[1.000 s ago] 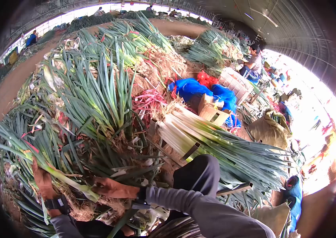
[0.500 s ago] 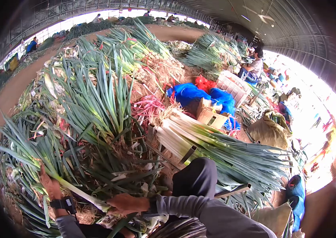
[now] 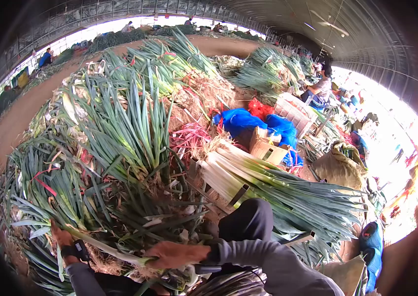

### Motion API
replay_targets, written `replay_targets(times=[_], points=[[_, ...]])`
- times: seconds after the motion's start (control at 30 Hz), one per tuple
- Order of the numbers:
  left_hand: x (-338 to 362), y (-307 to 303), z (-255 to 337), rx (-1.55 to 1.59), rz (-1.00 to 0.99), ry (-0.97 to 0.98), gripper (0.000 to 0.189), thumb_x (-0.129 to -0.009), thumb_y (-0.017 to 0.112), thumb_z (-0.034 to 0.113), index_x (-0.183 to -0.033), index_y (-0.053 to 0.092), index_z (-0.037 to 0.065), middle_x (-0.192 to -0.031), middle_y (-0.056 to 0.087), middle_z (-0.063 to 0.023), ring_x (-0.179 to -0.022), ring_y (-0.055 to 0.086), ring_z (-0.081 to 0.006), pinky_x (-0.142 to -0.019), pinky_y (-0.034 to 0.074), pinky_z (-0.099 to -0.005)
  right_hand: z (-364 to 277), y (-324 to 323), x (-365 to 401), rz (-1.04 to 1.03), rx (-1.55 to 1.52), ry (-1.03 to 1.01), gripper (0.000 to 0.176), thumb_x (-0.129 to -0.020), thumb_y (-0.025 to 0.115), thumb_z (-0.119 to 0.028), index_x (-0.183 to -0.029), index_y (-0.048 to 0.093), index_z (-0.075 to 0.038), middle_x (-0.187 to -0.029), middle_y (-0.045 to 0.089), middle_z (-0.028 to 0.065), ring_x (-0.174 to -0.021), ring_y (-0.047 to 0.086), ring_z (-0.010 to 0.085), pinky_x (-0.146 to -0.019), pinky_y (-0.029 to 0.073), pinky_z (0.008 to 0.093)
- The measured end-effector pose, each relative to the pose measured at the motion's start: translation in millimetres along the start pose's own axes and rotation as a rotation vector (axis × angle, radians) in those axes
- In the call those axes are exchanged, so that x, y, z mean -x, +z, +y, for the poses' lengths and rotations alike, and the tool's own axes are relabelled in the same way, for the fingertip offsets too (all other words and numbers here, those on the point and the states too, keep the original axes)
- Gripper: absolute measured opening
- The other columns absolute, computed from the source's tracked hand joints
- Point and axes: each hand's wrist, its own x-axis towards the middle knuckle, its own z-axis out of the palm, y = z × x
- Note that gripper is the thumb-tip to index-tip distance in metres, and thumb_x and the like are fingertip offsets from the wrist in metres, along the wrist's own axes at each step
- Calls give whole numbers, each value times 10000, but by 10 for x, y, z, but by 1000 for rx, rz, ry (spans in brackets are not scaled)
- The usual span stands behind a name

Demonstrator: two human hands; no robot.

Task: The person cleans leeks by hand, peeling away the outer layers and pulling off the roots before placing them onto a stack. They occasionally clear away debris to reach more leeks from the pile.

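A single long green onion (image 3: 105,248) lies slantwise low in the view, its leaves to the left and its pale root end to the right. My left hand (image 3: 62,239), with a black device strapped at the wrist, is wrapped round it near the leaves. My right hand (image 3: 177,254) is closed at the root end, where roots hang just below the fingers. Beyond my knee, a bundle of cleaned green onions (image 3: 228,170) rests on a metal rack (image 3: 239,195). Untrimmed green onions (image 3: 130,128) are heaped ahead and to the left.
Pink ties (image 3: 192,138), blue netting (image 3: 238,121) and a wooden box (image 3: 268,150) lie behind the rack. A wicker basket (image 3: 295,113) stands farther back, near a seated person (image 3: 321,89). At the right are a sack (image 3: 339,165) and a blue object (image 3: 372,251).
My right hand has shifted slightly right along with the root end. My left hand is a little lower, and the onion's leaves have swung down. The whole view has tilted slightly.
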Motion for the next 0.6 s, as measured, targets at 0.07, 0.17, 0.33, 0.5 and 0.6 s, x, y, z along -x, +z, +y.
replay_targets(times=[0.07, 0.17, 0.33, 0.5, 0.6], points=[[-111, -101, 10, 171, -159, -225, 713, -850, 660, 71, -1523, 427, 51, -1382, 583, -236, -1195, 604, -394, -1000, 499, -441, 187, 111, 115, 88, 67, -67, 375, -940, 651, -361, -1023, 664, 4, -921, 663, 233, -901, 655, 414, -786, 496, 509], [-88, -315, 44, -502, 64, 180, 848, -836, 762, 424, -1506, 426, 28, -1361, 605, -227, -1197, 621, -376, -994, 508, -455, 286, 104, 621, 90, -15, -64, 430, -934, 686, -355, -1218, 658, -33, -998, 693, 217, -945, 684, 320, -806, 515, 442], [-372, -387, 864, 381, 229, -236, 623, -859, 777, 325, -1364, 525, 61, -1183, 659, -126, -1033, 646, -267, -849, 534, -408, 88, -662, 910, 264, 163, 276, 496, -901, 732, -184, -1366, 607, -65, -1299, 644, 149, -1287, 526, 258, -1082, 418, 378], [-596, -532, 1968, 1552, 512, -479, 458, -902, 770, 172, -1298, 561, 79, -1119, 673, -55, -976, 639, -203, -803, 538, -368, 1085, -516, -324, 437, 190, -7, 352, -972, 679, -247, -1269, 620, -66, -995, 710, 78, -734, 613, 184, -691, 512, 300], [-692, -547, 1992, 1245, 450, -439, 349, -940, 715, 175, -1250, 573, 102, -1073, 655, -37, -914, 639, -190, -759, 545, -355, 1425, -234, -736, 289, 402, 165, 457, -971, 696, -296, -1343, 577, -61, -989, 739, 104, -690, 680, 143, -634, 565, 287]])
